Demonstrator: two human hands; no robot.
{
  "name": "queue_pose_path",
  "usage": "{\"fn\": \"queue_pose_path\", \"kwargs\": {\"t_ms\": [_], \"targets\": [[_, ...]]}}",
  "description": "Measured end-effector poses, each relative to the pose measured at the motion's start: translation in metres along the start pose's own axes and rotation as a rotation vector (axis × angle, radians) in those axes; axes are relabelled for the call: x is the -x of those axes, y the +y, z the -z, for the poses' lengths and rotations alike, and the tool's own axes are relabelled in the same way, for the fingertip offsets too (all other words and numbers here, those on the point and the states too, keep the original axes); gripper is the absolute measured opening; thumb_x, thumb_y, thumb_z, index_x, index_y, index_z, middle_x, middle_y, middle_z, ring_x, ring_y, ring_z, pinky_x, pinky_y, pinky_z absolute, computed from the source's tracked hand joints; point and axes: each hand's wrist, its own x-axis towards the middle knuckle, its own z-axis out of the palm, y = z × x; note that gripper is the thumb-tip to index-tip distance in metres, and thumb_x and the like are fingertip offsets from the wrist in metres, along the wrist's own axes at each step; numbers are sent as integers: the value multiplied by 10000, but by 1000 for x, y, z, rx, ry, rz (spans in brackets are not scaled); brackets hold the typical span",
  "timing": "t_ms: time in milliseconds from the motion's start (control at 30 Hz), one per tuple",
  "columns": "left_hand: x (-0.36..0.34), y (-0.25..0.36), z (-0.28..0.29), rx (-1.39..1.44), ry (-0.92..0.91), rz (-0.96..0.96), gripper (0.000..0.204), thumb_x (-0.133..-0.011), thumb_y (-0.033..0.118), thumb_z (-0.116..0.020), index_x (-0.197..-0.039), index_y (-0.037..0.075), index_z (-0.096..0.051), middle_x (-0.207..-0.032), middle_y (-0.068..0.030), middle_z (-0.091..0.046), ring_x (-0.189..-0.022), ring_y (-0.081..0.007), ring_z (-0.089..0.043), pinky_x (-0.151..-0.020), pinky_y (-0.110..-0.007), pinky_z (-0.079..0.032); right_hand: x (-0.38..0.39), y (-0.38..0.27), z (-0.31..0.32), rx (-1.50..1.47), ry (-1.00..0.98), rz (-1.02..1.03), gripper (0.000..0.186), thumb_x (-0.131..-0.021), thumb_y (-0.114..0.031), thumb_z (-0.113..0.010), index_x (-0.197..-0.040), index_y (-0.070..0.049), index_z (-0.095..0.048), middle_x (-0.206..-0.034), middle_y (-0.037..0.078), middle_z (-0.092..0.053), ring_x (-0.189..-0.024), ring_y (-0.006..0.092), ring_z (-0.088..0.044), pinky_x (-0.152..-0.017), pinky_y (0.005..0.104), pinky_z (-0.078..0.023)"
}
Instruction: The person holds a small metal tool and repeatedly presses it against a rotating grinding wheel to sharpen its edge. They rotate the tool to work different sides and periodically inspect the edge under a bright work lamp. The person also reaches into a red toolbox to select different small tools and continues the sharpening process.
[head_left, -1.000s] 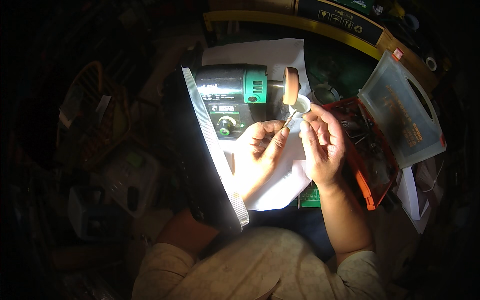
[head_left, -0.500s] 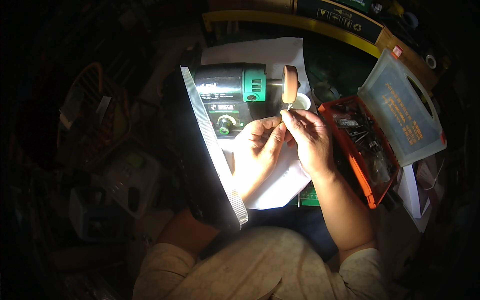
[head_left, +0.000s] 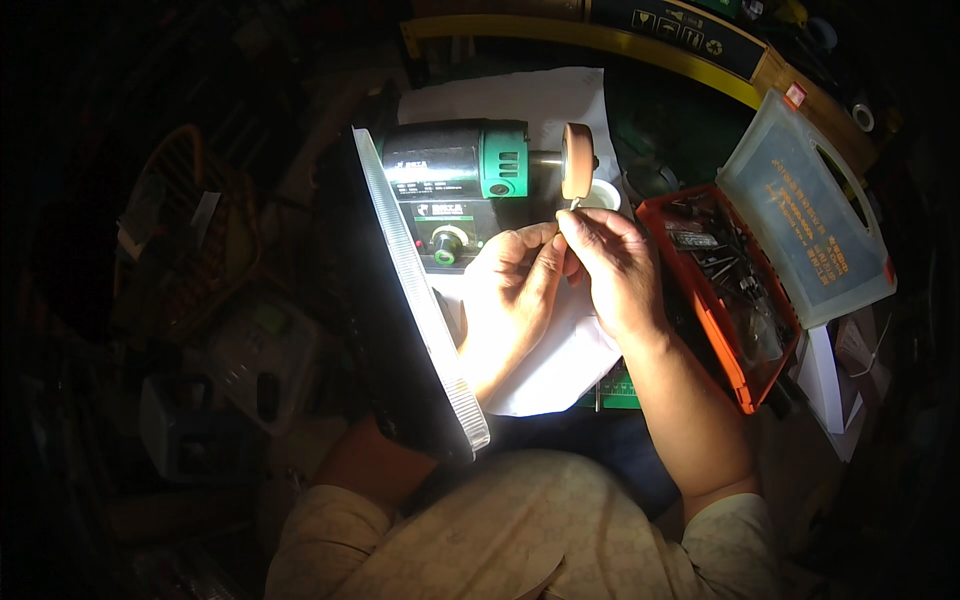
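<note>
A small shiny metal piece (head_left: pixel 574 205) sticks up from my pinched fingertips, right at the lower edge of a tan grinding wheel (head_left: pixel 577 165). Whether it touches the wheel, I cannot tell. My right hand (head_left: pixel 628 280) grips the piece between thumb and forefinger. My left hand (head_left: pixel 508 295) is closed too, its thumb and fingertips pressed in against the right fingers at the piece's lower end, which is hidden. The wheel sits on the shaft of a black and green bench grinder (head_left: pixel 440 160), with a round knob (head_left: pixel 446 245) on its front. Behind my right fingers stands a white cup (head_left: pixel 606 196).
A long lamp (head_left: pixel 420 290) slants over my left forearm. On the right lies an open orange toolbox (head_left: pixel 722 345) of small metal bits, its clear lid (head_left: pixel 810 205) raised. White paper (head_left: pixel 550 375) lies under the grinder. A basket (head_left: pixel 190 230) stands at the dim left.
Both hands stay pinched together at the wheel with the metal piece. They have shifted very slightly left and up in the picture, along with the whole scene.
</note>
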Motion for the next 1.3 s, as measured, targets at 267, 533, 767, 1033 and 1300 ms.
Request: {"fn": "queue_pose_path", "kwargs": {"t_ms": [267, 533, 767, 1033, 1300], "targets": [[-1, 0, 0, -16, 12, -5, 134, -992, 23, -662, -1096, -53, -698, -927, -79, -723, -816, -92, -661, -763, -231, -558, -1, 1, 1, -15, -17, -11, 266, -997, -255, -688, -1094, -8, -705, -853, 8, -697, -718, 59, -610, -616, 208, -480], [-2, 5, 0, -58, 5, -4, 123, -990, 32, -666, -1072, -48, -711, -903, -78, -731, -794, -90, -664, -747, -232, -562, -2, 1, 2, 7, -20, -4, 266, -999, -260, -685, -1092, -12, -706, -855, 8, -703, -722, 57, -625, -617, 207, -492], [-3, 8, 1, -107, 0, -15, 126, -991, 41, -669, -1064, -49, -715, -898, -81, -735, -789, -87, -665, -741, -231, -562, -2, 1, 1, -13, -24, -7, 251, -999, -253, -684, -1073, -14, -707, -842, 3, -696, -717, 63, -628, -617, 206, -492], [-3, 5, 1, -30, -26, -8, 134, -999, 30, -651, -1083, -61, -704, -881, -86, -726, -785, -99, -665, -743, -235, -559, -2, 1, 1, -15, -26, -15, 249, -1001, -257, -682, -1067, -19, -709, -836, -1, -694, -717, 63, -627, -621, 207, -490], [2, 4, 0, 35, -28, 22, 144, -1012, 34, -634, -1107, -55, -694, -920, -68, -713, -807, -99, -646, -763, -236, -541, 1, 1, 3, 8, -34, 16, 259, -996, -268, -688, -1060, -18, -710, -823, -8, -681, -714, 65, -619, -627, 212, -481]]}}
